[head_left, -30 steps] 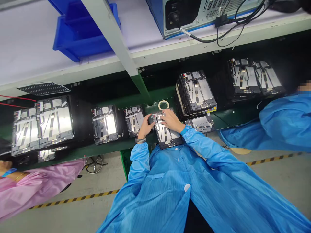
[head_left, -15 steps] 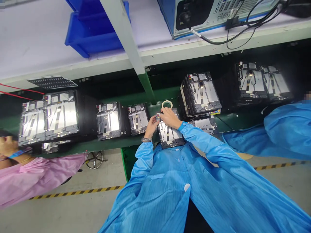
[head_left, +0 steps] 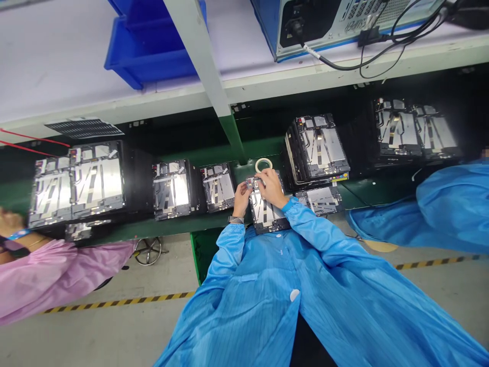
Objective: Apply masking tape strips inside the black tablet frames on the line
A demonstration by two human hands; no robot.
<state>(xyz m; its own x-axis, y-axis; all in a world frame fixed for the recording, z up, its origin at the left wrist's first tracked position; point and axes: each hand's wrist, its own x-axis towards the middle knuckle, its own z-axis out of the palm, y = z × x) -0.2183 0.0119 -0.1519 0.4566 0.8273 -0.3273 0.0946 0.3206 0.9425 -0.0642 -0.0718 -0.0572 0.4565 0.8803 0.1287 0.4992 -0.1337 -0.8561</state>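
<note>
An opened tablet (head_left: pixel 265 214) with a silver battery area and dark strips lies at the bench's front edge, right before me. My left hand (head_left: pixel 241 199) is at its upper left corner, thumb and fingers closed on the edge. Over the tablet's top part bends my right hand (head_left: pixel 272 188), its fingertips pinched close to the left ones. Whatever small part is between the right fingertips is too small to make out. Just behind the right hand lies a roll of pale tape (head_left: pixel 263 164).
Stacks of similar tablets stand left (head_left: pixel 171 191) and right (head_left: pixel 321 148). Another tablet (head_left: pixel 319 200) lies beside my right forearm. A post (head_left: pixel 225 122) rises behind the tape. Co-workers' sleeves, pink (head_left: pixel 64 275) and blue (head_left: pixel 451 204), flank me. A blue bin (head_left: pixel 153 66) sits on the shelf.
My right hand has shifted slightly and its fingers are more bent over the tablet's top. The left hand stays at the corner. The whole view has moved a little.
</note>
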